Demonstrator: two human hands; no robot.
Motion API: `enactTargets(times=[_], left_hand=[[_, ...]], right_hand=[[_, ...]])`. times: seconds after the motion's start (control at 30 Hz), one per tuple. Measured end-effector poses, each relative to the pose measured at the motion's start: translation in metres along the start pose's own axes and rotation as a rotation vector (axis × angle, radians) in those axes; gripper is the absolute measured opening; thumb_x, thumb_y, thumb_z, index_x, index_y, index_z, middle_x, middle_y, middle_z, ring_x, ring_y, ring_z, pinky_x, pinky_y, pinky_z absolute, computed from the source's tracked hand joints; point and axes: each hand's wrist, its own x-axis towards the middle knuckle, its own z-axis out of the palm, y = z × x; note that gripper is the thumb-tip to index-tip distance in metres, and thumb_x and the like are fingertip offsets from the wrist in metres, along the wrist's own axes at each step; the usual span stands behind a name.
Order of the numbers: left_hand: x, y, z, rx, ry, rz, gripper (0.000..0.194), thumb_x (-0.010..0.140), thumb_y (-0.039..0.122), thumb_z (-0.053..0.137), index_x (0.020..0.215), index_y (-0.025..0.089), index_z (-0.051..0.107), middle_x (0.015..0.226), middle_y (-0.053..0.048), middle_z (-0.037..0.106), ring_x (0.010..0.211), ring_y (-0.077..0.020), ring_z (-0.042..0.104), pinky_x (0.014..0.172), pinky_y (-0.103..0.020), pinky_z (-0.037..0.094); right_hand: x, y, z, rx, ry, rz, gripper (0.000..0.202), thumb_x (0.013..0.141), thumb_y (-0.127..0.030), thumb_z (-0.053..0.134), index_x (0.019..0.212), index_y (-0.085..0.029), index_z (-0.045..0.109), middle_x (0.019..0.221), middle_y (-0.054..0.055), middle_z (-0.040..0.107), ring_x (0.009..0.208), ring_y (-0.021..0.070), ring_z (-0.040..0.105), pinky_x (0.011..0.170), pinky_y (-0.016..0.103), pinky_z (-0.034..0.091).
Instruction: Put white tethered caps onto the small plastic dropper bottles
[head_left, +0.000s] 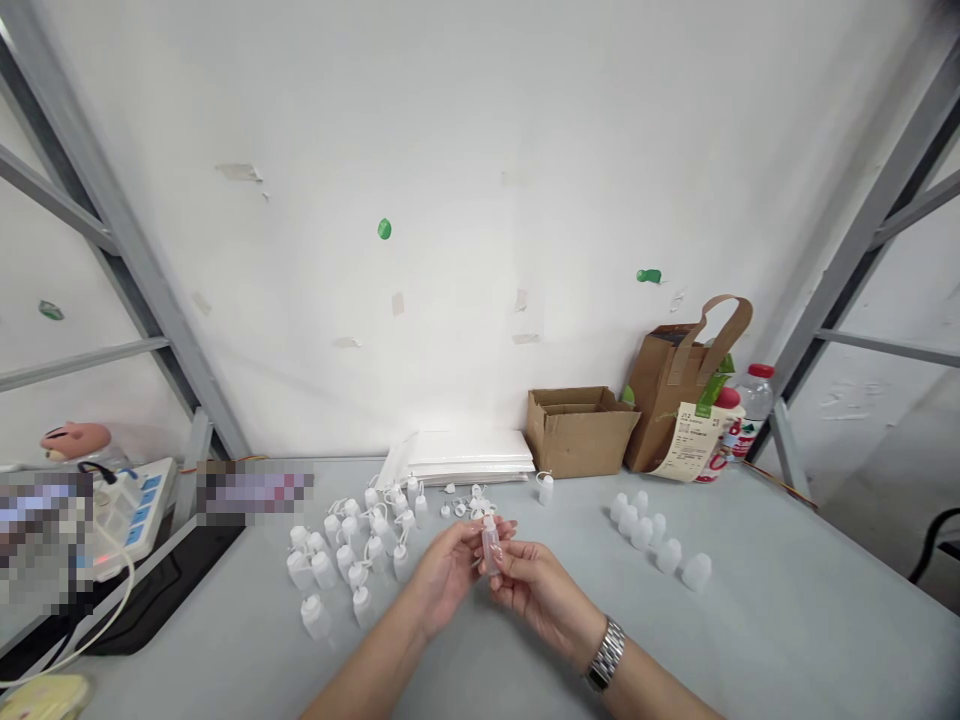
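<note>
A small translucent plastic bottle (491, 550) stands upright between my two hands, in front of me over the table. My right hand (536, 585) is closed round its lower part, thumb across the front. My left hand (448, 572) curls about its left side and top, fingers near the neck; how firmly it grips is partly hidden. Just behind the hands lie several small white caps (460, 508). To the left stand many white bottles with strapped caps (350, 530). On the right are several bottles without visible caps (669, 555).
A single capped bottle (546, 489) stands before an open cardboard box (576, 440). Stacked white sheets (465, 458) lie by the wall. A paper bag (664, 400) and a drink bottle (756, 395) are at the back right. A power strip (139, 515) and dark flat object (176, 580) lie left.
</note>
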Motion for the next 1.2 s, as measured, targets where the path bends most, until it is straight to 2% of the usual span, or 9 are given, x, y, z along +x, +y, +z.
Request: enactTargets(times=[0.23, 0.37, 0.43, 0.57, 0.7, 0.8, 0.93, 1.03, 1.2], left_hand=[[0.002, -0.001, -0.004, -0.095, -0.015, -0.048, 0.025, 0.074, 0.019, 0.049, 0.088, 0.008, 0.067, 0.096, -0.013, 0.069, 0.077, -0.0155, 0.062, 0.077, -0.026, 0.044], [0.001, 0.001, -0.002, -0.173, -0.024, -0.087, 0.024, 0.075, 0.018, 0.049, 0.088, 0.008, 0.067, 0.099, -0.011, 0.069, 0.074, -0.0144, 0.061, 0.074, -0.026, 0.045], [0.001, 0.002, -0.001, -0.194, -0.04, -0.102, 0.023, 0.075, 0.017, 0.049, 0.088, 0.01, 0.067, 0.101, -0.01, 0.068, 0.079, -0.0156, 0.061, 0.076, -0.028, 0.045], [-0.002, 0.004, 0.002, -0.139, -0.088, -0.081, 0.023, 0.076, 0.018, 0.05, 0.09, 0.011, 0.067, 0.105, -0.01, 0.066, 0.103, -0.0208, 0.055, 0.089, -0.031, 0.039], [-0.005, 0.007, 0.005, 0.029, -0.112, 0.046, 0.029, 0.079, 0.024, 0.047, 0.099, 0.013, 0.065, 0.114, -0.009, 0.062, 0.119, -0.0229, 0.042, 0.096, -0.032, 0.032], [-0.008, 0.01, 0.007, 0.105, -0.129, 0.13, 0.033, 0.077, 0.022, 0.046, 0.103, 0.015, 0.064, 0.12, -0.008, 0.058, 0.123, -0.0245, 0.037, 0.094, -0.033, 0.033], [-0.012, 0.009, 0.01, 0.151, -0.126, 0.193, 0.034, 0.074, 0.02, 0.05, 0.106, 0.017, 0.061, 0.121, -0.009, 0.057, 0.111, -0.0267, 0.047, 0.077, -0.032, 0.041], [-0.013, 0.007, 0.013, 0.176, -0.09, 0.22, 0.03, 0.076, 0.022, 0.052, 0.104, 0.017, 0.062, 0.119, -0.01, 0.058, 0.098, -0.0254, 0.054, 0.066, -0.029, 0.04], [-0.011, 0.002, 0.015, 0.109, -0.068, 0.211, 0.028, 0.076, 0.024, 0.054, 0.1, 0.015, 0.064, 0.114, -0.011, 0.06, 0.107, -0.0255, 0.049, 0.081, -0.031, 0.037]], right_hand=[[0.001, 0.0, 0.0, 0.078, -0.033, 0.032, 0.021, 0.06, -0.022, 0.078, 0.069, -0.006, 0.068, 0.069, 0.006, 0.062, 0.052, 0.0047, 0.049, 0.054, 0.017, 0.04], [0.001, -0.002, 0.0, 0.098, -0.081, 0.042, 0.02, 0.063, -0.021, 0.077, 0.07, -0.006, 0.068, 0.067, 0.005, 0.061, 0.052, 0.0045, 0.049, 0.054, 0.016, 0.04], [0.001, -0.002, -0.001, 0.104, -0.117, 0.042, 0.019, 0.064, -0.022, 0.076, 0.07, -0.006, 0.067, 0.067, 0.004, 0.06, 0.051, 0.0041, 0.048, 0.053, 0.016, 0.039], [0.001, -0.003, -0.003, 0.081, -0.144, 0.036, 0.02, 0.065, -0.023, 0.075, 0.073, -0.007, 0.066, 0.071, 0.004, 0.06, 0.05, 0.0034, 0.047, 0.052, 0.016, 0.038], [0.0, -0.007, 0.001, -0.076, -0.047, -0.077, 0.023, 0.064, -0.028, 0.076, 0.071, -0.011, 0.062, 0.063, 0.0, 0.059, 0.054, 0.0068, 0.052, 0.055, 0.019, 0.039], [0.001, -0.009, 0.004, -0.244, 0.049, -0.156, 0.028, 0.062, -0.032, 0.076, 0.073, -0.013, 0.059, 0.062, -0.001, 0.06, 0.056, 0.0099, 0.056, 0.056, 0.021, 0.04], [0.002, -0.006, 0.006, -0.424, 0.151, -0.254, 0.033, 0.06, -0.039, 0.076, 0.071, -0.016, 0.054, 0.064, 0.0, 0.061, 0.055, 0.0128, 0.056, 0.054, 0.025, 0.041], [0.002, -0.001, 0.005, -0.503, 0.225, -0.327, 0.034, 0.062, -0.042, 0.073, 0.072, -0.018, 0.05, 0.066, -0.001, 0.06, 0.056, 0.0137, 0.055, 0.055, 0.027, 0.042], [-0.001, 0.004, 0.003, -0.616, 0.295, -0.395, 0.032, 0.068, -0.043, 0.068, 0.072, -0.02, 0.047, 0.068, -0.001, 0.059, 0.059, 0.0151, 0.055, 0.058, 0.029, 0.042]])
